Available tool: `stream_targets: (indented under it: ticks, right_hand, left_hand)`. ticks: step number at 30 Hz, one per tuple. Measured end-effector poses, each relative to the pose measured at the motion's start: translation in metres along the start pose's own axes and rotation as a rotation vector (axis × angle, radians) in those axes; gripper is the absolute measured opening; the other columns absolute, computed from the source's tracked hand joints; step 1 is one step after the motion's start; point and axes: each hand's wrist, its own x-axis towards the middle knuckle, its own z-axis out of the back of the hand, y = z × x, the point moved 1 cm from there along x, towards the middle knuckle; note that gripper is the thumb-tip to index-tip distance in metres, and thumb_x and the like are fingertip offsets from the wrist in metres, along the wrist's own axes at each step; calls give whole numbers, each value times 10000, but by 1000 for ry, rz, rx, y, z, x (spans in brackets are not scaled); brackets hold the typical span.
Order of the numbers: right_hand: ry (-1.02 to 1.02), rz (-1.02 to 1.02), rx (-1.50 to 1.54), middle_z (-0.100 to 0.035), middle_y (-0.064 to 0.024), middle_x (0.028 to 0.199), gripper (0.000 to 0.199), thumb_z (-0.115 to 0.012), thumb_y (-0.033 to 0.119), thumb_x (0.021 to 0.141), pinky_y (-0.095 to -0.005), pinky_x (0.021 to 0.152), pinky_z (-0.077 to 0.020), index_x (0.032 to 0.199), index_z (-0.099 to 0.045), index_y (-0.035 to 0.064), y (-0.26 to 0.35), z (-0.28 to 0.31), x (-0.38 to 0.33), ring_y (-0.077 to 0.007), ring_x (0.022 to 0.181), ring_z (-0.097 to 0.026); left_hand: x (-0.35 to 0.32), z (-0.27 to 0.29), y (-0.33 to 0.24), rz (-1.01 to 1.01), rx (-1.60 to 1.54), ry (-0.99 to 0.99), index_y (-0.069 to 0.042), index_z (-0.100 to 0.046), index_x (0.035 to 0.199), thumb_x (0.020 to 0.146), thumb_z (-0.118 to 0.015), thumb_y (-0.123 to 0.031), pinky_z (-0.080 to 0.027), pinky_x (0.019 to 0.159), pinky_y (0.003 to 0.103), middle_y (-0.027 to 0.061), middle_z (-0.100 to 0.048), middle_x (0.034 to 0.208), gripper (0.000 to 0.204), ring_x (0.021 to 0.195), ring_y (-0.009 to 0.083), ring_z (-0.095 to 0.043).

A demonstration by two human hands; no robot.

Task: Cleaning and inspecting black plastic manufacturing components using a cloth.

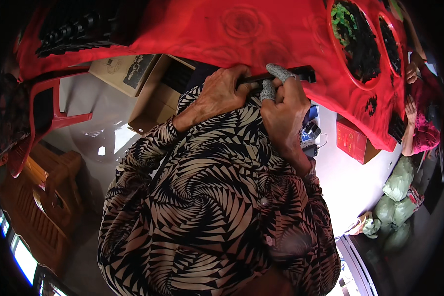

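Observation:
A long, narrow black piece (308, 74), which looks like plastic, is held at the near edge of the red-covered table (197, 34). My left hand (224, 91) pinches its left end between thumb and fingers. On the other side, my right hand (288, 101) grips it near the right end, which sticks out past my fingers. Grey fabric sleeves cover two digits of that right hand. The exact shape of the piece is partly hidden by my fingers.
Black parts (74, 24) are stacked at the table's far left. Two red trays, the larger tray (333, 49) among them, hold black and green scraps. A co-worker's hands (410, 108) are at the right edge. Cardboard boxes (118, 74), a red chair (74, 118) and bags (398, 180) surround me.

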Motion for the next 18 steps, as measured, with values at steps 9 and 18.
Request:
stream_targets:
  ticks: [9, 18]
  right_hand:
    - [20, -53, 58, -558, -122, 790, 438, -531, -99, 586, -332, 481, -428, 1005, -633, -20, -2, 3, 1, -217, 519, -513]
    - [27, -22, 53, -532, -116, 760, 427, -519, -100, 574, -329, 458, -386, 982, -627, -34, -5, 1, 2, -201, 479, -451]
  left_hand:
    - [-3, 19, 4, 46, -277, 227, 5, -607, 1059, 913, -612, -122, -451, 765, 277, 46, -659, 902, 193, 833, 101, -576]
    - [-5, 18, 15, -49, -376, 264, 13, -604, 1107, 922, -590, -84, -460, 816, 245, 43, -664, 943, 209, 890, 85, -596]
